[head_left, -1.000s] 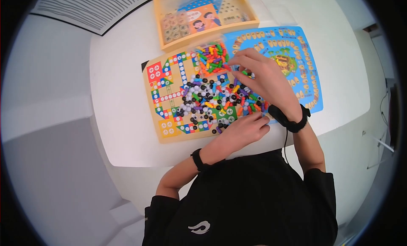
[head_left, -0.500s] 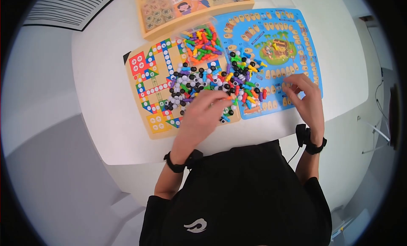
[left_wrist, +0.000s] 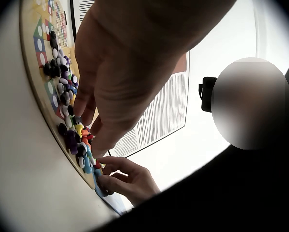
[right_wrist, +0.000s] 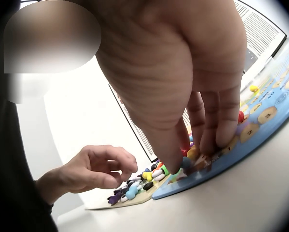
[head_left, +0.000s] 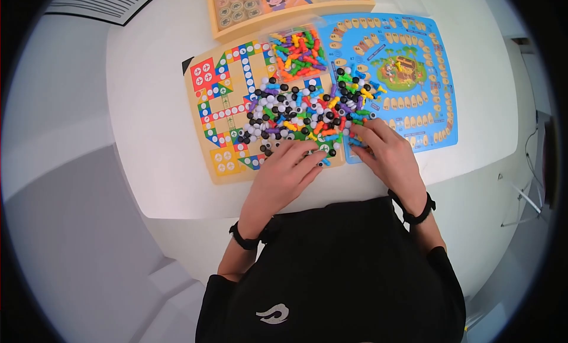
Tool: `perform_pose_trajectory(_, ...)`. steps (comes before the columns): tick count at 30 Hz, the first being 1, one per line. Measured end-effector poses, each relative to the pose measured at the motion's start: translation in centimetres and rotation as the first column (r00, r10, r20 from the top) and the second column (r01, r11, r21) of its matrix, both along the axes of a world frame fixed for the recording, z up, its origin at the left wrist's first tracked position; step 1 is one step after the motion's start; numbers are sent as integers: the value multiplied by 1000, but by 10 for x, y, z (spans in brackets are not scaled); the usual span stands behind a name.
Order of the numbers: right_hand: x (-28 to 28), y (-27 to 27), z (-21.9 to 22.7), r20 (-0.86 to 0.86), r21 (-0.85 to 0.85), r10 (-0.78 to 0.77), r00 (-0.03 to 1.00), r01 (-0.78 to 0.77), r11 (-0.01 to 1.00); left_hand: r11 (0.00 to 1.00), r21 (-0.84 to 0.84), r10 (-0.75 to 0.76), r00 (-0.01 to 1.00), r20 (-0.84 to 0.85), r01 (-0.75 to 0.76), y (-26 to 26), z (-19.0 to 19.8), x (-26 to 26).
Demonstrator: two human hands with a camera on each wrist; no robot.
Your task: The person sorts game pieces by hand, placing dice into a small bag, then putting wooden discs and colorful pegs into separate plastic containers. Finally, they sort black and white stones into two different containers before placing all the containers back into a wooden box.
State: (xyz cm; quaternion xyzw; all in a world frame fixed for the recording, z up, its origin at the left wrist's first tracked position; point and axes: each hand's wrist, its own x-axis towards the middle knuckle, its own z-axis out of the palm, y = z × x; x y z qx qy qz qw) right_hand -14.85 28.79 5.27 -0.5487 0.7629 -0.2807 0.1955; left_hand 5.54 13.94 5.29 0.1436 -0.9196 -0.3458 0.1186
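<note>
A: In the head view, where are your hands?

B: Your left hand (head_left: 284, 177) is over the near edge of the tan board (head_left: 225, 161), beside the pile (head_left: 290, 115). Your right hand (head_left: 393, 157) is over the near left part of the blue board (head_left: 417, 86), at the pile's right end.

A: And the pile itself?

B: Black and white balls mixed with coloured pegs, spread across the tan board and onto the blue one. Beyond it sits a clear tub full of pegs (head_left: 299, 54); farther off is the wooden box (head_left: 296, 19). All of it stands on your white bench (head_left: 157, 165).

A: What does the left wrist view add?

B: Your left fingers point down beside the pile. Your right hand shows past them, thumb and forefinger bent close together near a blue peg (left_wrist: 99, 175); you can't tell from here whether they pinch it.

A: And the right wrist view?

B: Your right fingers reach down to the blue board, thumb lowered beside some pieces; their tips are partly hidden, so any hold is unclear. Your left fingers are loosely bent, with a gap to the thumb and nothing visible in them.
</note>
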Motion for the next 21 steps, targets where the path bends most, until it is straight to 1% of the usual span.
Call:
perform_pose_trajectory(2, -1, -3, 3, -51, 24, -9, 999, 10, 1000, 999, -33, -14, 1000, 1, 14, 2, -4, -3)
perform_pose_trajectory(6, -1, -5, -1, -69, 2, -26, 997, 26, 1000, 994, -94, -56, 998, -8, 55, 1, -10, -6)
perform_pose_trajectory(10, 1, -12, -2, -95, -24, -10, 995, 8, 1000, 991, -124, -57, 998, -15, 54, -1, -13, -7)
perform_pose_trajectory(12, 3, -15, -3, -100, -29, -5, 995, 2, 1000, 987, -153, -51, 999, 19, 53, -1, -9, -10)
perform_pose_trajectory(15, 4, -16, -6, -134, -15, 12, 991, -14, 1000, 981, -173, -79, 996, 35, 83, -2, -9, -12)
perform_pose_trajectory(17, 3, -16, -6, -149, 20, 25, 989, -22, 1000, 981, -176, -77, 996, 40, 83, 0, -7, -15)
perform_pose_trajectory(19, 2, -15, -7, -146, 12, 28, 989, -27, 1000, 980, -181, -72, 996, 44, 79, 0, -7, -17)
perform_pose_trajectory(21, 2, -15, -8, -143, 7, 34, 989, -34, 999, 984, -148, -96, 994, 50, 102, 1, -7, -19)
